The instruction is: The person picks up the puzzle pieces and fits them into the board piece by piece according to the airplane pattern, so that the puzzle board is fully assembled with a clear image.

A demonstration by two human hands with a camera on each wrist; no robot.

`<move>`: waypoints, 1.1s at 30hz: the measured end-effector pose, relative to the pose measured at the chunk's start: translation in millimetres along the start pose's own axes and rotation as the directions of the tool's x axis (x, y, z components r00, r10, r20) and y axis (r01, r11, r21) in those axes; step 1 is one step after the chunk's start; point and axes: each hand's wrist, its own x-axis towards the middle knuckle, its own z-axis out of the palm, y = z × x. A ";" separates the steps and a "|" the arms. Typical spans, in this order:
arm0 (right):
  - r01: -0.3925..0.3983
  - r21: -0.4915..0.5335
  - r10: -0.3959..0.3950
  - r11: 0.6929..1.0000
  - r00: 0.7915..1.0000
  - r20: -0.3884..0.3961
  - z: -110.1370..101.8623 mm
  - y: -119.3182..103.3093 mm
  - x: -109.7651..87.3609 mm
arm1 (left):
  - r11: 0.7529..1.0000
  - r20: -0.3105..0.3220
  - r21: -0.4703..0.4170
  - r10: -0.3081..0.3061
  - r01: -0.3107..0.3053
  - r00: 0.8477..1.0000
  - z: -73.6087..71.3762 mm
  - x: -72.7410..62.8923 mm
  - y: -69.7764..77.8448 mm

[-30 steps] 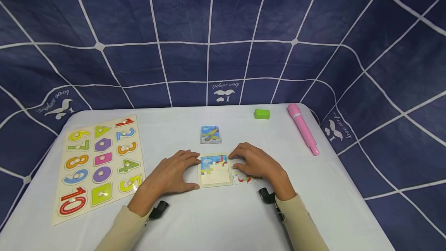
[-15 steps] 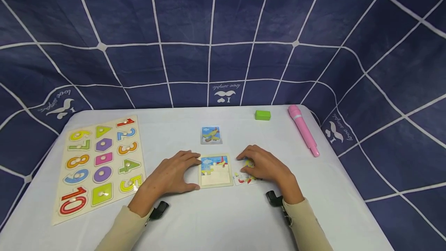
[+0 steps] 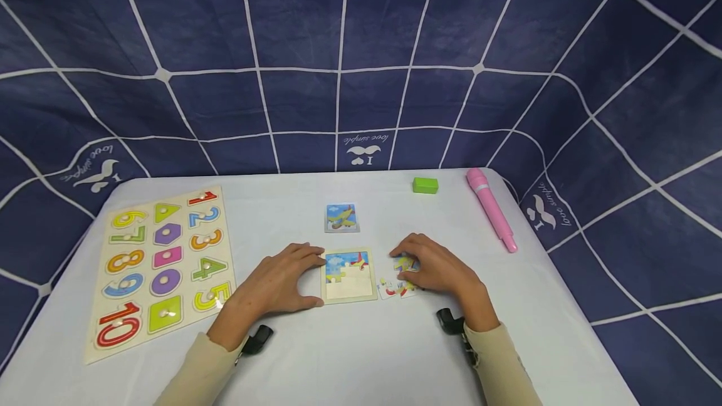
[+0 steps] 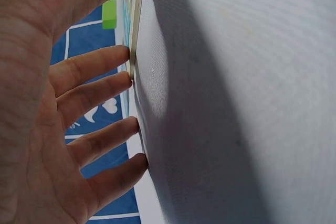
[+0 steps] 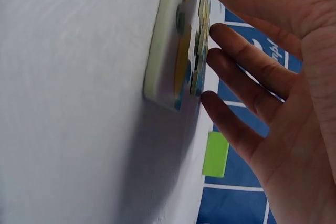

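Observation:
A square wooden puzzle tray [image 3: 355, 291] lies flat, with sky and red tail pieces along its top and left and bare wood at lower right. My left hand [image 3: 282, 277] rests at its left side, fingers extended; in the left wrist view, two fingertips touch the tray's edge [image 4: 137, 30]. Right of the tray, my right hand [image 3: 434, 265] hovers over loose jigsaw pieces [image 3: 389, 288], its index finger and thumb at either side of a yellow-and-blue jigsaw piece [image 3: 405, 262]. In the right wrist view, fingertips [image 5: 218, 31] reach the edges of the pieces.
A small airplane picture card [image 3: 341, 218] lies beyond the tray. A number-and-shape board [image 3: 163, 268] is at left on the white table [image 3: 316, 356]. A green block [image 3: 425, 185] and a pink toy microphone [image 3: 492, 208] lie at back right. Blue checked cloth [image 3: 372, 36] hangs behind.
My right hand has moved right, from the tray's upper right corner to the loose pieces, uncovering more of them. The left hand stays at the tray's left side.

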 end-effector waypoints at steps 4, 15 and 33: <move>-0.008 0.000 0.008 1.000 1.000 -0.010 -0.3 1.1 -1.2 | 1.000 -0.003 0.000 0.005 -0.005 1.000 0.1 0.1 -0.4; 0.012 0.006 -0.012 1.000 1.000 -0.013 -0.3 1.5 -0.2 | 1.000 -0.001 -0.004 -0.003 0.003 1.000 -0.3 -0.3 0.8; 0.042 -0.004 -0.042 0.999 0.999 0.007 -0.8 -6.4 7.7 | 1.000 -0.007 -0.001 0.008 -0.008 1.000 0.0 -0.9 0.1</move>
